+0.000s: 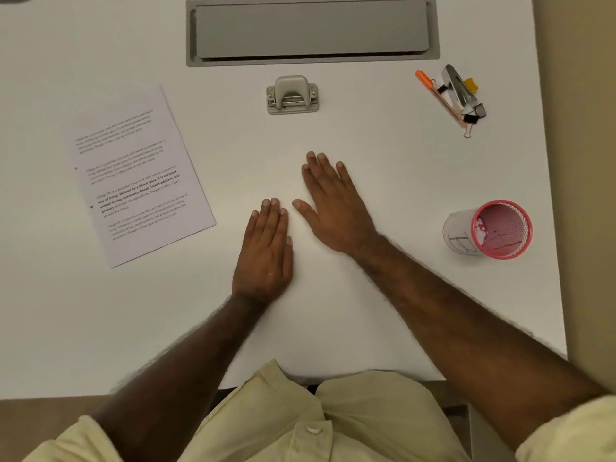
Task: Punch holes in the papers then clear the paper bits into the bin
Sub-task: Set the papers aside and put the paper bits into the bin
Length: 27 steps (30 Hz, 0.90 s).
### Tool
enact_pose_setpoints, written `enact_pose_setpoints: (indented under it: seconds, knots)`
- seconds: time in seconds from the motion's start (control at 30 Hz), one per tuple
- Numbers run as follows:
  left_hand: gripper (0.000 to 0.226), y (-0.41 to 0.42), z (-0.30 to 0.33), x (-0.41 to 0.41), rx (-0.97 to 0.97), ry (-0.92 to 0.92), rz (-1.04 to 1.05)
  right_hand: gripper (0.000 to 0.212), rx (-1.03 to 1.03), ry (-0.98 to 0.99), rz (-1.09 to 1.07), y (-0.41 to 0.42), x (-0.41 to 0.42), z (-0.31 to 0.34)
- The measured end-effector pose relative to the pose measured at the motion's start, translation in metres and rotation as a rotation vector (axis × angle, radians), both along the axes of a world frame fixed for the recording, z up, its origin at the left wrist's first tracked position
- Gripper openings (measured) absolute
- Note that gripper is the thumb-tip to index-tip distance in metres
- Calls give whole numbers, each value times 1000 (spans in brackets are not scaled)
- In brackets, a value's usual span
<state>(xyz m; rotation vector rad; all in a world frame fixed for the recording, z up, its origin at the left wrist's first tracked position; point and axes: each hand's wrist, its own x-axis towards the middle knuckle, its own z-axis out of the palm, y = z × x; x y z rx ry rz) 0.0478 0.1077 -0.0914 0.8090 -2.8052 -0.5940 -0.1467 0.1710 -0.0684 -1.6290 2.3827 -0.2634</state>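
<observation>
white desk [383,155] filled most of view, matte, evenly lit, soft shadows only. grey cable-tray flap [311,28] sat recessed in desk at far edge, dark slot along flap's near side. beige wall [580,161] ran just beyond desk's right edge. brownish floor [30,425] showed below desk's near-left edge.
</observation>
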Motion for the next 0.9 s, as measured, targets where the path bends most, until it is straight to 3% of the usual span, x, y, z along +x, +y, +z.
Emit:
enact_pose_setpoints:
  seconds: [0.27,0.4,0.5,0.7,0.9]
  knots:
    - [57,-1,0,1,5,0,-15,63,-61,-78,130,72,39,3]
    - [57,0,0,0,2,-3,-14,77,-101,-204,76,101,29,8]
    - [57,0,0,0,6,-12,-9,97,-19,-117,-27,121,26,6]
    - [58,0,0,1,4,-8,-14,109,-8,1,-107,103,30,-1]
    - [56,1,1,1,-7,14,-10,102,-42,63,-332,45,5,-6]
